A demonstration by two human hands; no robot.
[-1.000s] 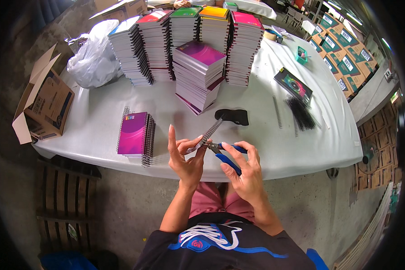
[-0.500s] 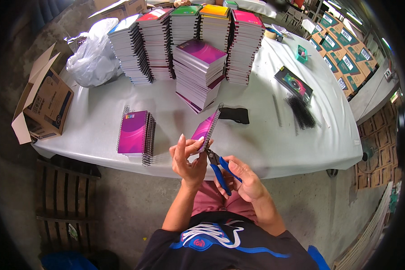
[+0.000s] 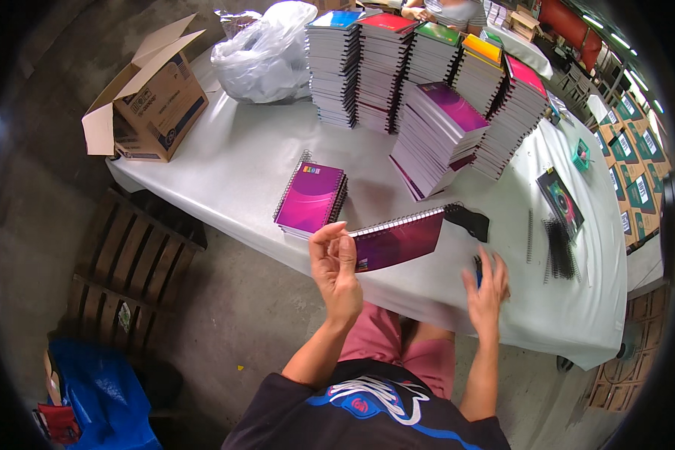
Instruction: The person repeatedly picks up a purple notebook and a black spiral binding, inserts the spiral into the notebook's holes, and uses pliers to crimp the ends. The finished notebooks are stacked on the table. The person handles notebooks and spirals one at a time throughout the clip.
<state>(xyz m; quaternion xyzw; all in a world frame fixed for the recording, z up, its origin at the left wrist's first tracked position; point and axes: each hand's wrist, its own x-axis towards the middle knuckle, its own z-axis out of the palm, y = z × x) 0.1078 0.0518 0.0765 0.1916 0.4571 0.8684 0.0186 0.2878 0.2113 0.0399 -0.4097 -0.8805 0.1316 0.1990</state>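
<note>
My left hand point(image 3: 336, 276) pinches one end of a purple spiral notebook point(image 3: 399, 241), holding it sideways above the table's front edge with its wire spine up. My right hand point(image 3: 489, 289) is low over the table to the right, fingers stretched out. Just beside those fingers, and mostly hidden by them, are blue-handled cutting pliers point(image 3: 478, 271). Behind the held notebook lies a black strip point(image 3: 470, 223), partly covered. A small pile of purple spiral notebooks point(image 3: 307, 199) sits to the left of it.
Tall stacks of coloured spiral notebooks point(image 3: 334, 71) line the back, with a stack of purple books point(image 3: 436, 139) before them. An open carton point(image 3: 161, 105) and a white plastic bag point(image 3: 266, 56) stand left. Black wire coils point(image 3: 559, 251) lie right, near a green basket point(image 3: 581, 154).
The pliers have left the notebook's spine and are down by the table at my right hand, whose fingers have opened. My left hand has turned the notebook sideways. The view has swung left.
</note>
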